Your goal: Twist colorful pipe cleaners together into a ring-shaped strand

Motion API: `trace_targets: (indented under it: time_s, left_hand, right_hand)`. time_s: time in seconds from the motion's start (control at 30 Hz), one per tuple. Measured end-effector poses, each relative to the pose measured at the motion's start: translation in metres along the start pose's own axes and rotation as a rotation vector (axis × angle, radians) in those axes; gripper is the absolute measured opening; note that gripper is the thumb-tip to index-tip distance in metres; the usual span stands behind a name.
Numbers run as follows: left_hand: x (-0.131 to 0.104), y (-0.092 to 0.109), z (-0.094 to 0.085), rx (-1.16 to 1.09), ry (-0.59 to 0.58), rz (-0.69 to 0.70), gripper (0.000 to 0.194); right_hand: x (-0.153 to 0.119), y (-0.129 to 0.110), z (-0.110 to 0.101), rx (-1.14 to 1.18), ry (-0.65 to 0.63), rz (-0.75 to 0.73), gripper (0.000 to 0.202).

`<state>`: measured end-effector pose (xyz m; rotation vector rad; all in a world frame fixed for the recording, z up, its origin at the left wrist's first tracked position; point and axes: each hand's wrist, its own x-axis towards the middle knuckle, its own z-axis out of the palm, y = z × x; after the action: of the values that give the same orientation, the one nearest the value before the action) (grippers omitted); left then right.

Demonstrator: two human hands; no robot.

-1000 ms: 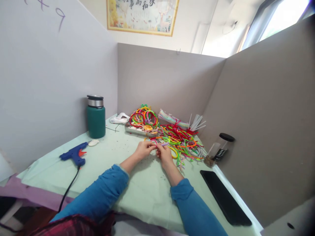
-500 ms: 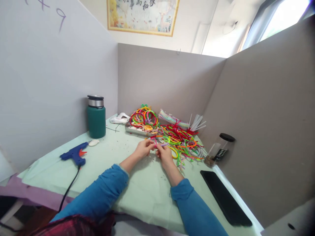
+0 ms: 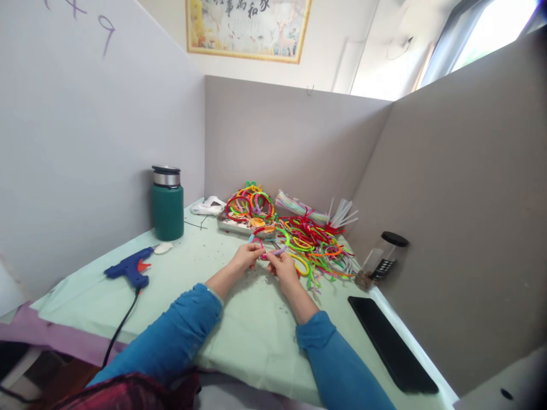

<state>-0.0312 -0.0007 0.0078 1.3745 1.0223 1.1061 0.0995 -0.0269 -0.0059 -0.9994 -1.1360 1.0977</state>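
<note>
A curved, multicoloured fuzzy strand (image 3: pixel 280 250) is held between the fingertips, its coloured arc bowing away just beyond them. The left hand (image 3: pixel 247 256) pinches its pink part between thumb and fingers; the right hand (image 3: pixel 283 269) pinches it beside the purple stretch. Beyond the fingers sits a metal tray (image 3: pixel 239 229) heaped with rings; to their right, a bright tangle of fuzzy stems (image 3: pixel 308 229). Well left of them lies a blue glue gun (image 3: pixel 128 267).

The one camera is worn on the head and faces forward and down, rather near to the left hand (image 3: pixel 247 257) and the right hand (image 3: pixel 282 267). Beyond them, I notice, its view reaches the grey partition (image 3: pixel 277 131).
</note>
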Motion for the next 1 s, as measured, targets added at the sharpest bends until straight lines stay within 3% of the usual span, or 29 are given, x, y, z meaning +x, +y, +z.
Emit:
trace_targets:
  time_s: [0.27, 0.43, 0.7, 0.83, 0.93, 1.0]
  left_hand:
    - [-0.0002, -0.0005, 0.0036, -0.158, -0.027, 0.031, 0.037]
    - [-0.001, 0.0006, 0.0046, -0.144, -0.02, 0.074, 0.034]
    - [0.0011, -0.0017, 0.0028, 0.216, 0.048, 0.259, 0.03]
    - [0.003, -0.0025, 0.0013, 0.432, 0.059, 0.429, 0.021]
    - [0.0021, -0.0001, 0.0013, 0.484, 0.026, 0.52, 0.018]
    - [0.0014, 0.001, 0.0012, 0.469, 0.034, 0.494, 0.019]
  right_hand:
    - [0.0046, 0.0036, -0.0031, 0.08, 0.069, 0.002, 0.033]
    - [0.0061, 0.0045, -0.0031, 0.105, 0.088, 0.024, 0.032]
    - [0.0069, 0.0052, -0.0038, 0.093, 0.146, 0.031, 0.031]
    - [0.0076, 0.0061, -0.0047, 0.106, 0.175, 0.024, 0.03]
    - [0.0082, 0.0064, -0.0061, 0.107, 0.188, 0.008, 0.03]
    - [0.0084, 0.0062, -0.0066, 0.103, 0.184, 0.006, 0.031]
